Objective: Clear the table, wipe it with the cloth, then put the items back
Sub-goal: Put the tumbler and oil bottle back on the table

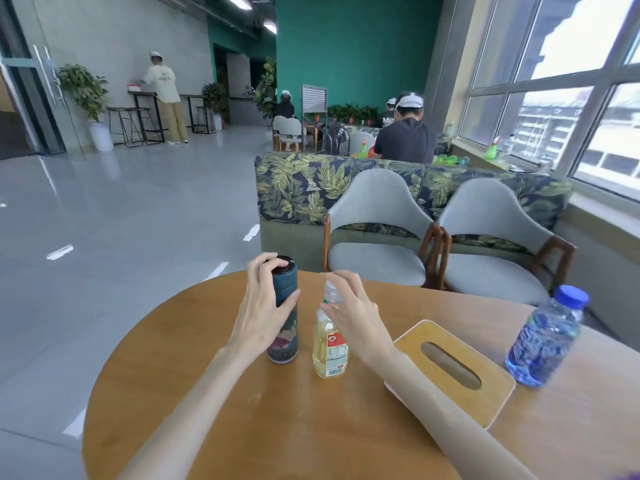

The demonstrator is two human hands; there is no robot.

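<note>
A dark teal thermos (pixel 284 337) with a painted lower half stands upright on the round wooden table (pixel 277 427). My left hand (pixel 261 306) is wrapped around its upper part, fingers over the lid. Beside it stands a small clear bottle of yellow liquid (pixel 329 348) with a clear cap. My right hand (pixel 353 313) curls around the bottle's neck and cap; whether it grips firmly I cannot tell. A wooden-topped tissue box (pixel 460 362) lies to the right, partly under my right forearm. A blue water bottle (pixel 545 337) stands at the far right. No cloth is visible.
Two grey padded chairs (pixel 377 237) (pixel 491 251) stand behind the table, with a leaf-patterned sofa (pixel 301 188) behind them. Several people are at tables farther back. Grey floor (pixel 121 220) spreads out to the left, and windows run along the right.
</note>
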